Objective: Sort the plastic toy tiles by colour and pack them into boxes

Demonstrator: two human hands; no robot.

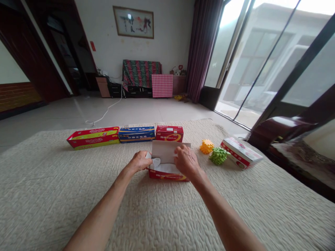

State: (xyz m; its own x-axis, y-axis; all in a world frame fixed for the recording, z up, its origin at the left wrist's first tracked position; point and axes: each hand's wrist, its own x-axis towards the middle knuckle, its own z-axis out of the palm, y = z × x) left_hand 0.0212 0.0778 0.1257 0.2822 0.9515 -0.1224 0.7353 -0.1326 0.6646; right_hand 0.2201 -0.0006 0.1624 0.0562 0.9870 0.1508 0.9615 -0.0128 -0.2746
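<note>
An opened red box [169, 176] stands on the quilted cover in front of me, its pale lid flap [163, 150] raised at the back. Something white and rounded [156, 162] shows inside at the left end. My left hand [141, 161] is closed on the box's left side flap. At the right end, my right hand [186, 159] has its fingers bent and pressed together by the lid's edge; what they pinch, if anything, is hidden.
Behind it, a red-and-yellow box [94, 138], a blue box [136, 134] and another red box [169, 134] form a row. To the right lie an orange spiky piece [206, 146], a green one [218, 156] and a white-and-red box [242, 152].
</note>
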